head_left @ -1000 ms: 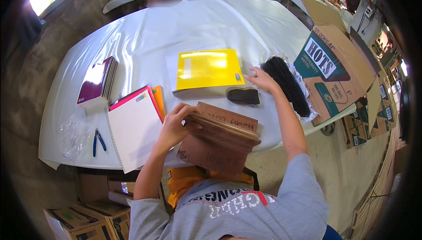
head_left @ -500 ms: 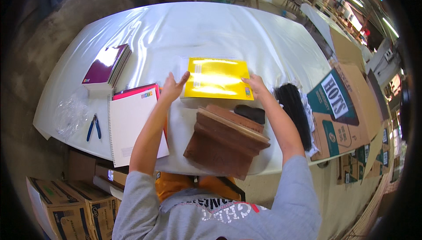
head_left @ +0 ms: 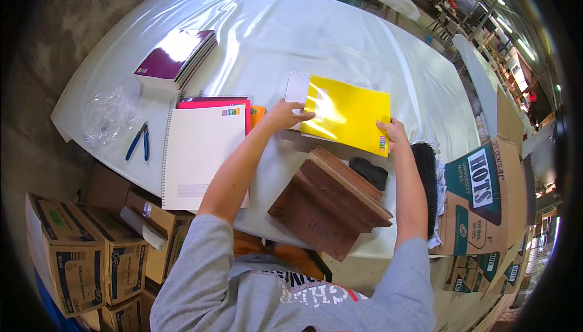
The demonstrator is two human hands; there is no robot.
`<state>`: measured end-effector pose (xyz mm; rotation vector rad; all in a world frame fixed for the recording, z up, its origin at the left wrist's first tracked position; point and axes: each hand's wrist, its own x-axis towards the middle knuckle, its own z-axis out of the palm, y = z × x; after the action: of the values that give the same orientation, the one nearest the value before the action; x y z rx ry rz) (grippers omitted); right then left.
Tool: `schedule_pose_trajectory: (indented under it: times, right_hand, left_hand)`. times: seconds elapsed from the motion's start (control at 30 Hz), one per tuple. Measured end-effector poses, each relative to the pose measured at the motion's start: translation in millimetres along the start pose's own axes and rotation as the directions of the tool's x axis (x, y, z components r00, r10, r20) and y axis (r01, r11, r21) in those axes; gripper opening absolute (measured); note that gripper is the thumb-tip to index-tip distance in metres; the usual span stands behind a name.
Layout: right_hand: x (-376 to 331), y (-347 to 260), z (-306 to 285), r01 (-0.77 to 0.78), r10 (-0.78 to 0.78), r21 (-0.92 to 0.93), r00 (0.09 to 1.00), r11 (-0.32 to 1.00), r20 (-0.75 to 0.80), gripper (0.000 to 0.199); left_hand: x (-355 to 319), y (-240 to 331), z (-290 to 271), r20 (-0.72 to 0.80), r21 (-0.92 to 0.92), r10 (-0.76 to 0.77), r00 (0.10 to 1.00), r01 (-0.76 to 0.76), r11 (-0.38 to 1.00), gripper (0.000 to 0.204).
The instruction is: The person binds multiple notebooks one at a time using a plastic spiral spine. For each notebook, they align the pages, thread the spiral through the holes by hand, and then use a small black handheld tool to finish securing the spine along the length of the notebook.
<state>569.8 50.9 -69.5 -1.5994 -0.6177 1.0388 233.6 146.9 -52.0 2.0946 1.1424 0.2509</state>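
A yellow-covered spiral notebook (head_left: 346, 113) lies at mid-table, its coil along the far edge. White pages (head_left: 297, 89) show past the left side of its cover. My left hand (head_left: 288, 115) is closed at the left edge of these pages, with fingertips reaching onto the yellow cover. At the right edge, my right hand (head_left: 393, 131) grips the cover, thumb on top and the other fingers partly hidden underneath. Just nearer to me stands a brown wooden block stand (head_left: 328, 204), with a dark oblong object (head_left: 368, 173) next to it.
At left lie a white-covered notebook (head_left: 203, 156) over pink and orange ones, a purple notebook stack (head_left: 173, 58), clear plastic (head_left: 109, 116) and blue-handled pliers (head_left: 138, 142). Black coils (head_left: 424, 180) and a carton (head_left: 480, 204) are at right. Cartons (head_left: 73, 265) stand below the table's left edge.
The yellow cover has shifted right relative to the white pages, which now show at its left. Both hands are closer together. The whole view has also turned a little.
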Motion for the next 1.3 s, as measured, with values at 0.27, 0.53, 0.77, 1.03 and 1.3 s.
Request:
schedule_pose_trajectory:
  times: [0.27, 0.53, 0.77, 1.03, 1.3]
  right_hand:
    - [-27, 2, -7, 0.397, -0.46, -0.404, 0.885, 0.824, -0.068, 0.031]
    - [-49, 15, 3, 0.403, -0.442, -0.26, 0.89, 0.878, -0.114, 0.03]
    - [-54, 21, 1, 0.375, -0.414, -0.23, 0.897, 0.898, -0.152, 0.027]
    - [-63, 13, -8, 0.399, -0.384, 0.127, 0.914, 0.908, -0.129, 0.027]
    - [-70, 7, 2, 0.377, -0.376, 0.306, 0.924, 0.874, -0.065, 0.027]
  left_hand:
    - [81, -16, -56, -0.3, 0.359, -0.048, 0.953, 0.16, 0.919, 0.087]
    - [94, -9, -75, -0.049, 0.485, -0.035, 0.998, 0.055, 0.873, 0.087]
    - [79, -6, -52, -0.228, 0.51, 0.345, 0.91, -0.19, 0.839, 0.057]
    - [75, -4, -56, -0.546, -0.315, 0.036, 0.837, -0.245, 0.917, 0.055]
    - [77, -4, -60, -0.546, -0.316, -0.003, 0.838, -0.203, 0.927, 0.038]
